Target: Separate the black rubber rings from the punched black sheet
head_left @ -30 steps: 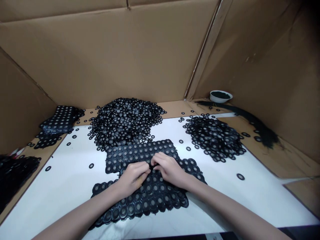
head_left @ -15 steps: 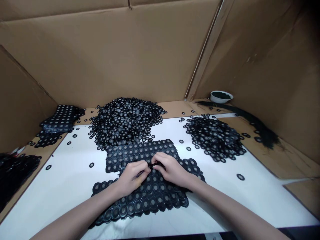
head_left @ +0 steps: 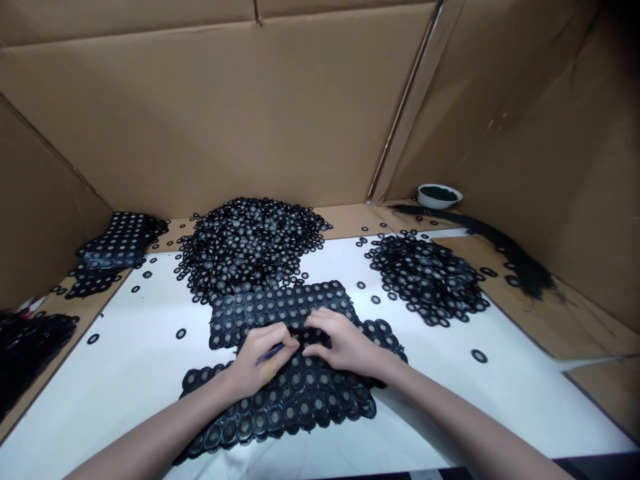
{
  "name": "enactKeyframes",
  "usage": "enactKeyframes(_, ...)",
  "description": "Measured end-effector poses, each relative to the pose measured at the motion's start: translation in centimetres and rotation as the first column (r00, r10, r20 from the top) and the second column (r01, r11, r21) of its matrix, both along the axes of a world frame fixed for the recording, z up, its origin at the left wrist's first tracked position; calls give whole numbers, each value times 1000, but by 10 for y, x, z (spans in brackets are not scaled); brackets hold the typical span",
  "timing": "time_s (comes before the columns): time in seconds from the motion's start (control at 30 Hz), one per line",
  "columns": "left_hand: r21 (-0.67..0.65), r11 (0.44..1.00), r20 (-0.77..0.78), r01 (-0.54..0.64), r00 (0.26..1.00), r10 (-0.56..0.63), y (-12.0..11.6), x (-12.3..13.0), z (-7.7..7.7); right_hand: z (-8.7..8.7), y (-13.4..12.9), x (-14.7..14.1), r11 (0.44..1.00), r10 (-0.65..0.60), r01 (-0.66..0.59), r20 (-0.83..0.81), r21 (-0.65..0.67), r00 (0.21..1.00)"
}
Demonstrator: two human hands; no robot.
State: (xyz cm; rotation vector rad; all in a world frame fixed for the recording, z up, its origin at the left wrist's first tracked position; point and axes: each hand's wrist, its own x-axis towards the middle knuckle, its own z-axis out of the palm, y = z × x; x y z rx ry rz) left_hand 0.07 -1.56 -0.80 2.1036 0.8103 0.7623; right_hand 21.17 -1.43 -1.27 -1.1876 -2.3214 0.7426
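Note:
A stack of black rubber sheets with rows of round moulded rings [head_left: 273,417] lies in front of me, the pieces overlapping at different angles. My left hand [head_left: 265,357] is closed round a thin dark-blue stick-like tool [head_left: 271,353], whose tip is hidden by the fingers at the sheet. Just to its right, my right hand [head_left: 340,340] curves over the sheet, dark material between thumb and forefinger. Both hands rest low over the middle of the stack, fingertips a short gap apart. Behind them another ringed sheet [head_left: 285,300] lies flat.
A large heap of loose black rings [head_left: 250,247] stands behind the sheets, a smaller heap [head_left: 430,277] to the right. Black strands [head_left: 500,243] and a white bowl [head_left: 439,197] lie back right. Stacked sheets [head_left: 117,237] sit back left. Cardboard walls [head_left: 215,113] enclose the white table [head_left: 135,360].
The right thumb and forefinger have spread somewhat apart. The left hand has turned a little, so the blue tool shows more. The view has shifted slightly.

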Motion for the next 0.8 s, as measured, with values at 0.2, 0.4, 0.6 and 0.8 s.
enactKeyframes(0.2,5,1000,10,-4,1000,4,-1,-1,2,3,0,1,1000,23,-23,-8,-10,1000)
enactKeyframes(0.4,9,1000,4,7,1000,-7,-2,-3,4,0,2,2,1000,20,-21,-9,-21,1000)
enactKeyframes(0.6,21,998,-92,66,994,-64,-2,-2,3,-6,3,2,1000,14,-14,-8,-10,1000)
enactKeyframes(0.8,6,996,-122,91,989,-90,-1,-2,2,-5,2,2,999,23,-23,12,-24,1000)
